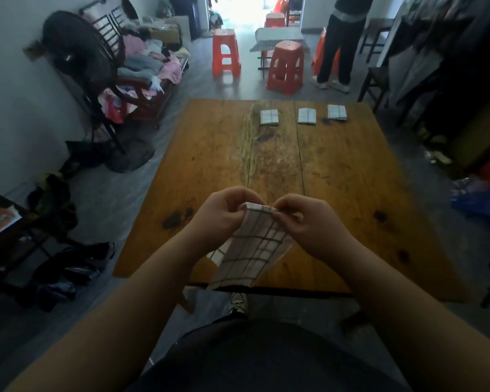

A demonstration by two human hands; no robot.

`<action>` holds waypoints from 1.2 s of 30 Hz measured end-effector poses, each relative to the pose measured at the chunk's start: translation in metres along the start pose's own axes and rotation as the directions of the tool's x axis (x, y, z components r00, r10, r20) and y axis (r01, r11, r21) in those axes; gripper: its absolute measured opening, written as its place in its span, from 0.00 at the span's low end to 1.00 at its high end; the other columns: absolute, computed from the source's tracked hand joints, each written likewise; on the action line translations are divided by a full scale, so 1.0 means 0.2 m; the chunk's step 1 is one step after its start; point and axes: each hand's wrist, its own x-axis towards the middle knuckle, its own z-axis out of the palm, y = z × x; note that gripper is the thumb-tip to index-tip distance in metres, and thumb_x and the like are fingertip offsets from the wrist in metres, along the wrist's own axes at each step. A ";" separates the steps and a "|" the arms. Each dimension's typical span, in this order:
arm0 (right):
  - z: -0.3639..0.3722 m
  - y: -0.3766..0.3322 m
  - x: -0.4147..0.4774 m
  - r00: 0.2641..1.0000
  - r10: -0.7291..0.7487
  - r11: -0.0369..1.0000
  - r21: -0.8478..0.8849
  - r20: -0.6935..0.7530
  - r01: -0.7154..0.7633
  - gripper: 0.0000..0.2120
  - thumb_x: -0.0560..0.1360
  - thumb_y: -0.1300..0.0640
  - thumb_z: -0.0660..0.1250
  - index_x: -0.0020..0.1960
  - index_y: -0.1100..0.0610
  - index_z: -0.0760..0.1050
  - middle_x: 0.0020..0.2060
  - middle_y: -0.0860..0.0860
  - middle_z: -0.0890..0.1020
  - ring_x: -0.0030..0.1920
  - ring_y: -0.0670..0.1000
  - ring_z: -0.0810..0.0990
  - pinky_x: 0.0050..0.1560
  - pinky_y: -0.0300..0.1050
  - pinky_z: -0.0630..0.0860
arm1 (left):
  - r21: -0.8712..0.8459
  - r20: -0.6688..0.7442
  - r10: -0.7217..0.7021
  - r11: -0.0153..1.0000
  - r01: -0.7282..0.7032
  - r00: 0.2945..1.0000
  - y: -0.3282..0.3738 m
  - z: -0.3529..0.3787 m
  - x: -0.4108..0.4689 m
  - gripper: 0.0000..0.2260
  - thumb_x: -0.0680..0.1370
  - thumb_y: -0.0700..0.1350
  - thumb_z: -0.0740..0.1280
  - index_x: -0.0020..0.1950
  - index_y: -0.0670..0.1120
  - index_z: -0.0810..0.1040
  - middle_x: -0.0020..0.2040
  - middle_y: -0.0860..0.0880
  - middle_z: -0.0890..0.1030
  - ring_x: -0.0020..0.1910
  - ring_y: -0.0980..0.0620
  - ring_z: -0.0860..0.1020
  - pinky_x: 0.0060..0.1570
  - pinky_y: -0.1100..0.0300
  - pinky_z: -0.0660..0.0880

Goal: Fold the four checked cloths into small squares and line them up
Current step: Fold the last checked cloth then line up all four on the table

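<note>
Probably a home: clothes-heaped bench (137, 94), red plastic stools (285, 67), worn wooden table (218, 154).

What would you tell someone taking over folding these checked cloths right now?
Left hand and right hand both pinch the top fold of the white dark-checked cloth; it hangs over the near edge of the brown wooden table.
Done: three small folded checked squares lie in a row at the far side.
Left: fold this fourth cloth small and add it to the row.
</note>
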 end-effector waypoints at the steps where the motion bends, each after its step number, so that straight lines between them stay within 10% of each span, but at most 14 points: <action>1: -0.01 -0.01 -0.01 1.000 0.008 1.000 0.008 -0.006 -0.008 0.03 0.78 0.53 0.68 0.50 0.49 0.81 0.41 0.41 0.82 0.45 0.40 0.80 0.49 0.45 0.82 | 0.005 0.009 -0.012 1.000 0.012 1.000 0.01 -0.01 -0.01 0.04 0.79 0.39 0.69 0.52 0.44 0.82 0.47 0.49 0.84 0.46 0.51 0.83 0.46 0.57 0.80; 7: -0.04 -0.05 -0.02 0.998 0.052 0.997 -0.048 -0.031 -0.053 0.03 0.79 0.52 0.68 0.49 0.49 0.81 0.40 0.43 0.82 0.42 0.41 0.80 0.45 0.44 0.81 | 0.021 -0.003 -0.025 0.999 0.025 1.000 0.07 -0.04 -0.05 0.14 0.85 0.47 0.57 0.56 0.49 0.82 0.50 0.52 0.85 0.50 0.54 0.82 0.46 0.59 0.77; 15: -0.05 -0.07 -0.01 0.999 0.025 0.997 -0.073 -0.036 -0.028 0.07 0.79 0.49 0.67 0.49 0.47 0.83 0.39 0.41 0.83 0.41 0.40 0.81 0.44 0.47 0.82 | 0.106 -0.176 0.013 0.994 0.006 0.984 0.11 -0.02 -0.02 0.03 0.78 0.47 0.71 0.47 0.49 0.84 0.42 0.51 0.85 0.45 0.50 0.83 0.52 0.46 0.81; 36: -0.05 0.01 0.03 0.996 0.085 0.995 -0.053 0.038 -0.083 0.07 0.80 0.50 0.65 0.48 0.47 0.82 0.39 0.42 0.82 0.41 0.41 0.81 0.44 0.46 0.82 | 0.134 -0.247 -0.066 0.986 0.101 0.967 0.12 0.05 0.07 0.05 0.78 0.47 0.72 0.48 0.48 0.86 0.43 0.52 0.86 0.44 0.58 0.83 0.47 0.60 0.79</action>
